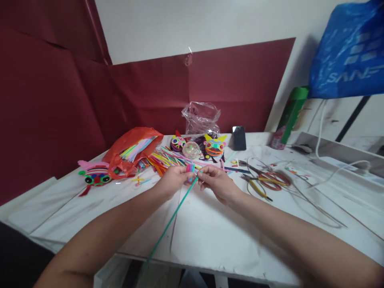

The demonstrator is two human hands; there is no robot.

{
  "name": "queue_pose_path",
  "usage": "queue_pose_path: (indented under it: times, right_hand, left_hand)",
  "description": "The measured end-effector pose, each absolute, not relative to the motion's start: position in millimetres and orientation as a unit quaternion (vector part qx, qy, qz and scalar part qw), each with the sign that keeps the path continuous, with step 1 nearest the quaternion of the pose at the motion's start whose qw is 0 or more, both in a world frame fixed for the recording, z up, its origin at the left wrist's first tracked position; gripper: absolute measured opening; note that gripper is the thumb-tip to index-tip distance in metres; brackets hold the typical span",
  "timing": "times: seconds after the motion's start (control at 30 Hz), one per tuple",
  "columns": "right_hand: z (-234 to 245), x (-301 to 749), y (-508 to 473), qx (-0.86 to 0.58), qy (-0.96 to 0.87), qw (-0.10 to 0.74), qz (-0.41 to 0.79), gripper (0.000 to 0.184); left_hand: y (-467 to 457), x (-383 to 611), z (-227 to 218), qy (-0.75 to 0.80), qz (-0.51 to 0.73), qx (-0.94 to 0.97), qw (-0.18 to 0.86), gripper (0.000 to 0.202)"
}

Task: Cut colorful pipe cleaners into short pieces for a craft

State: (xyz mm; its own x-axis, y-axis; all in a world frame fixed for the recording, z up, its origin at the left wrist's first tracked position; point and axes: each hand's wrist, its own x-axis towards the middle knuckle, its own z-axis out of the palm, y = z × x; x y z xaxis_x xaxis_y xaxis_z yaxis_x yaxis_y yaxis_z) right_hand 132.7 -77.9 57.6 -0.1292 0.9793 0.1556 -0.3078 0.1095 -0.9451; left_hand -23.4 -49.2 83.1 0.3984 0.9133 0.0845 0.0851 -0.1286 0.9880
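Note:
Near the middle of the table, my left hand is closed around a small round piece wrapped in pink, blue and other coloured stripes. My right hand meets it, thumb and fingers pinched on a green pipe cleaner. The long end of that pipe cleaner slants down toward the table's front edge. Just behind my hands lies a loose heap of coloured pipe cleaners. My fingers partly hide the striped piece, and I cannot tell whether the green strand is joined to it.
Decorated animal heads stand at left and back, near a clear ball. A red bag holds more pipe cleaners. Yellow-handled pliers, an orange-handled tool and wires lie right; a black phone leans behind.

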Motion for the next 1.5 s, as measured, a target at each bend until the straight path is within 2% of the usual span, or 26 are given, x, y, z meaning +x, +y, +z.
queue_pose_path:
  times: [0.13, 0.4, 0.87, 1.0, 1.17, 1.3, 1.37, 1.5]
  right_hand:
    - [45.9, 148.4, -80.4, -0.349, -0.531, 0.571, 0.521, 0.03]
    - [49.0, 167.2, -71.9, -0.422, -0.568, 0.538, 0.458, 0.034]
    - [29.0, 171.3, -68.7, -0.385, -0.61, 0.476, 0.504, 0.028]
    - [31.8, 175.2, -66.0, -0.398, -0.587, 0.492, 0.505, 0.031]
    - [44.2, 200.6, -53.1, -0.477, -0.545, 0.537, 0.433, 0.032]
    - [53.2, 233.3, -39.6, -0.515, -0.526, 0.567, 0.37, 0.03]
    - [55.2, 252.0, -33.4, -0.53, -0.521, 0.569, 0.353, 0.028]
    - [60.1, 287.4, -27.0, -0.586, -0.533, 0.543, 0.279, 0.024]
  left_hand:
    - [-66.6, 2.4, 72.5, 0.383, 0.384, 0.593, 0.595, 0.024]
    - [-54.3, 10.9, 59.2, 0.389, 0.336, 0.601, 0.612, 0.029]
    - [-44.2, 8.9, 27.8, 0.358, 0.288, 0.604, 0.651, 0.03]
    - [-41.0, 6.6, 26.8, 0.377, 0.318, 0.587, 0.642, 0.028]
    - [-25.3, -0.6, 26.8, 0.401, 0.362, 0.534, 0.65, 0.024]
    - [-12.6, -8.7, 33.3, 0.439, 0.399, 0.491, 0.638, 0.01]
    - [-7.5, -11.6, 35.7, 0.456, 0.407, 0.479, 0.631, 0.004]
    - [1.2, -15.0, 34.8, 0.473, 0.409, 0.472, 0.622, 0.004]
